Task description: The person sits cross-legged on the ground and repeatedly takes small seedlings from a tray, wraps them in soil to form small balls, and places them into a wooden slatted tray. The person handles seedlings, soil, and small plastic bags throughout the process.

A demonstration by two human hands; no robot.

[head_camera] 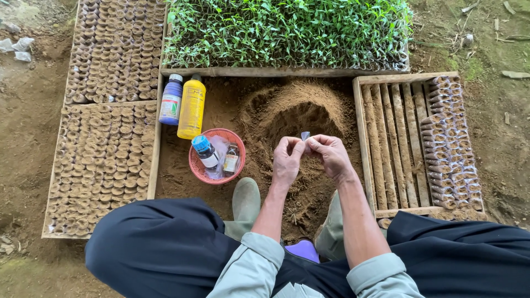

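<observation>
legs/boots: person sits w/ dark trousers spread, green boots [246,202] planted in the dirt, pale sleeves at the wrists.
left hand [287,158]: fingers curled, thumb + forefinger pinching the lower left edge of a small clear plastic bag [305,135].
right hand [330,154]: same pinch on the bag's right edge; both hands nearly touching, held over the soil.
bag, place: between the two sets of fingertips, above the near slope of the soil heap [301,107], only its top corner shows.
bag, handling: prob. v. light, thin, limp film; likely slippery and clingy, tears easily. Best taken at the mouth edges w/ fingertip pinch, one side per hand, light pull.
bag, look: tiny, whitish-translucent, creased, looks unfilled; rest hidden by fingers.
basket [217,156]: red mesh, left of the hands, holds small bottles, one w/ blue cap.
bottles: yellow bottle [191,108] + purple-blue bottle [171,100] lying just beyond the basket.
right crate [386,143]: wooden slats, filled bags stacked along its far-right side.
left trays [105,149]: packed w/ rows of filled soil bags.
far: seedling tray [287,33], dense green shoots.
</observation>
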